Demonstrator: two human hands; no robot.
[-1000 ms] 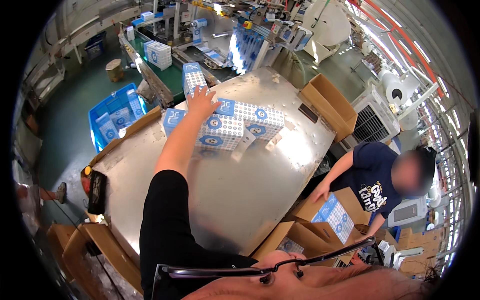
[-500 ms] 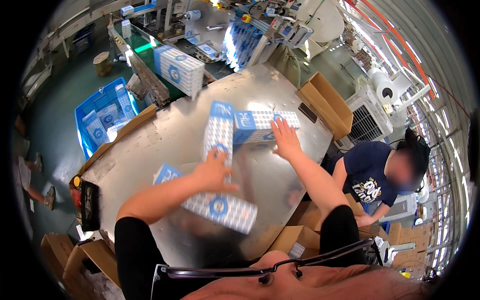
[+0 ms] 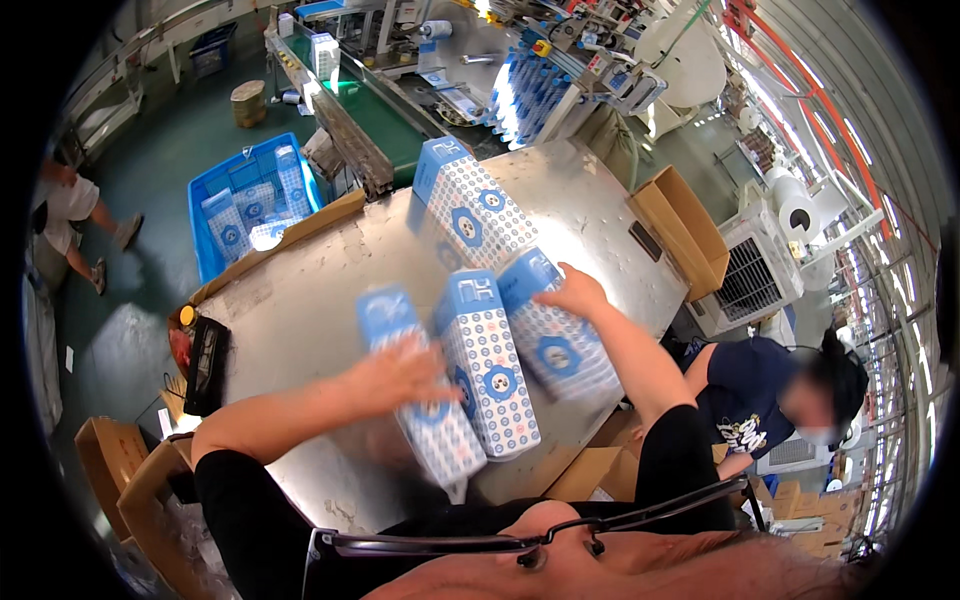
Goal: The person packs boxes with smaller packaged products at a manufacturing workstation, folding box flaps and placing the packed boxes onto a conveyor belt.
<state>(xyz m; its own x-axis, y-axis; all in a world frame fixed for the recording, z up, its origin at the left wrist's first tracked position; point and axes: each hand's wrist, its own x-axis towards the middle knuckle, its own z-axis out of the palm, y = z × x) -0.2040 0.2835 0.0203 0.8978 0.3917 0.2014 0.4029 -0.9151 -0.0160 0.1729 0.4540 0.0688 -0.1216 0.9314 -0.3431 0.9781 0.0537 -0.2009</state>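
Three long white packs with blue ends and a blue printed pattern lie side by side on the metal table (image 3: 290, 345). My left hand (image 3: 400, 375), smeared by motion, is closed over the left pack (image 3: 388, 308), which is blurred too. Between my hands lies the middle pack (image 3: 490, 365), touched by neither. On the right, my right hand (image 3: 580, 295) grips the upper part of a tilted pack (image 3: 555, 350), thumb and fingers around its edge. Beyond them a fourth, similar pack (image 3: 475, 215) rests where the conveyor meets the table.
A green conveyor (image 3: 385, 110) ends at the table's far edge, with another pack (image 3: 325, 57) farther up it. To the left stands a blue crate (image 3: 205, 190) holding several packs. An open carton (image 3: 680, 230) and a co-worker (image 3: 750, 395) are at the right. Another person's legs (image 3: 95, 225) show far left.
The pack from the conveyor has slid onto the table. My hands have drawn the other three packs into a near-parallel row. The view has shifted slightly.
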